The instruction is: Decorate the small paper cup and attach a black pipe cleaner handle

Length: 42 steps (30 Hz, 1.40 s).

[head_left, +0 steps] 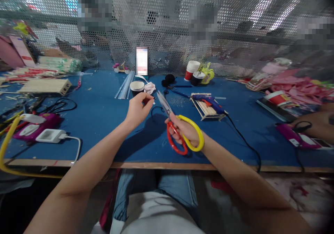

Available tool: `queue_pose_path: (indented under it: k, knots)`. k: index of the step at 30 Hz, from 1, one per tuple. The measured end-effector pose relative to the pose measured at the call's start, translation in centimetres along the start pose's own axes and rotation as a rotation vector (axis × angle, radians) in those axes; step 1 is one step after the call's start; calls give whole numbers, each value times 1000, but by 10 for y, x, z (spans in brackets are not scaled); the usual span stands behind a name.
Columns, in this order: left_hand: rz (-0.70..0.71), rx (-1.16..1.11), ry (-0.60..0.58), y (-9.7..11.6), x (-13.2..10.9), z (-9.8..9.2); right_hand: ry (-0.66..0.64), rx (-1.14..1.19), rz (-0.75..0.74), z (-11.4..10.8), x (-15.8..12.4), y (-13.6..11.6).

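My right hand (186, 129) is wrapped round a pair of scissors (165, 105) with one red and one yellow handle loop. Their blades point up and left, toward my left hand (139, 109). The thumb and fingers of that hand are pinched on a tiny dark piece (154, 98), too small to name. Just behind it stands a dark paper cup (137, 86) with a pale inside, beside a crumpled pale pink piece (149, 87). A thin black strand (156, 112) curves on the table between my hands.
A blue glue gun (210, 102) rests on a small wooden stick frame (205, 112), its cord running to the front edge. Clear glue sticks (125, 86), black pompoms (169, 79) and stacked cups (192, 70) stand behind. Purple power strips (36, 126) lie left and right; another person's arm (317, 124) is at right.
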<state>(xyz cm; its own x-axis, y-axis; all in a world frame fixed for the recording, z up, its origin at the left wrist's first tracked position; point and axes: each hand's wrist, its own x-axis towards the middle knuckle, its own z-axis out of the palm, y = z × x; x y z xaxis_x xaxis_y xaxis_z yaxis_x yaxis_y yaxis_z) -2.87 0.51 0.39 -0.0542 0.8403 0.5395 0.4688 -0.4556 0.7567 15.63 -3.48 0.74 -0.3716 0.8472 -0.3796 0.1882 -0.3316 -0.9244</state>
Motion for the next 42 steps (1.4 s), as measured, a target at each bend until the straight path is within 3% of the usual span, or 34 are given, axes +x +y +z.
queue_pose_path:
  k: [2, 4, 6, 12, 15, 17, 19, 21, 27, 35, 42]
  knots:
    - [-170, -231, -78, 1, 1, 0, 158, -368, -80, -18, 2, 0]
    - [-310, -451, -156, 3, 1, 1, 399, -740, -179, -35, 5, 1]
    - [-395, -603, -210, 6, 0, 2, 496, -1066, -204, -47, 9, 5]
    - [-481, -751, -308, 16, -10, 8, 444, -1399, -52, -54, 9, 16]
    - [-476, -753, -342, 19, -15, 11, 435, -1496, -67, -51, 1, 8]
    - [-469, -738, -350, 21, -18, 14, 442, -1438, -207, -48, -4, -2]
    - [-466, -720, -345, 22, -20, 16, 386, -1166, -432, -41, -6, -11]
    - [-449, -700, -332, 23, -22, 18, 334, -846, -565, -31, -5, -17]
    - [-365, -595, -310, 24, -25, 21, 292, -407, -582, -10, 9, -11]
    - [-246, -402, -297, 26, -28, 23, 321, -299, -581, -7, 12, -2]
    - [-137, -206, -227, 21, -32, 26, 416, -392, -663, -7, 14, 4]
